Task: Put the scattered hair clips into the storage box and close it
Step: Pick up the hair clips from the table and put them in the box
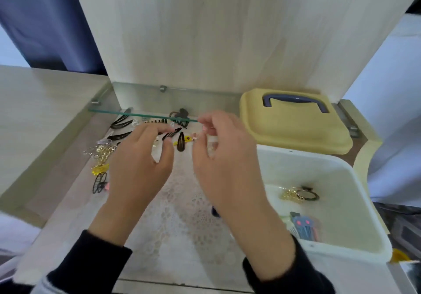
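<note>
Clips: sorting in progress, box open

Left hand (136, 164) sits over the far part of the lace mat (182, 216), fingers curled, index and thumb pinching a black clip (172, 133). Right hand (227, 157) is just right of it, fingers curled narrow at the tips; blur hides whether they hold anything. Loose clips lie on the far left of the mat, among them a brown clip (181, 142) and a gold chain clip (102, 152). White storage box (337, 175) stands near right, open, with a few clips inside. Its yellow lid (296, 132) lies beyond it, far right.
</note>
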Available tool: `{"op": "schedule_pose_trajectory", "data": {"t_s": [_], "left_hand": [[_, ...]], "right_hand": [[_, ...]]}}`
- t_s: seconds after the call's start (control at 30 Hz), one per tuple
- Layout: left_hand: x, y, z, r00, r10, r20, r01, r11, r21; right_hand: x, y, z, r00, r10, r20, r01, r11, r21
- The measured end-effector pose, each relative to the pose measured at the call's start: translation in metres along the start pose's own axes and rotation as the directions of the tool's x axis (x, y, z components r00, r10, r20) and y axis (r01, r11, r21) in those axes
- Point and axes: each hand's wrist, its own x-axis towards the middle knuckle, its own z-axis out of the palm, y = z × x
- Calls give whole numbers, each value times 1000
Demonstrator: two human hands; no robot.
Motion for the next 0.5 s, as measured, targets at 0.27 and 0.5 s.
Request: {"op": "schedule_pose_trajectory", "data": {"t_s": [0.27, 0.5], "left_hand": [[-29, -80, -6, 989, -147, -7, 145, 967, 208], [-48, -114, -24, 950, -312, 27, 308, 945, 110]], "right_hand": [[-24, 10, 88, 997, 28, 74, -27, 999, -17], [-29, 51, 139, 967, 48, 252, -20, 993, -114]]}}
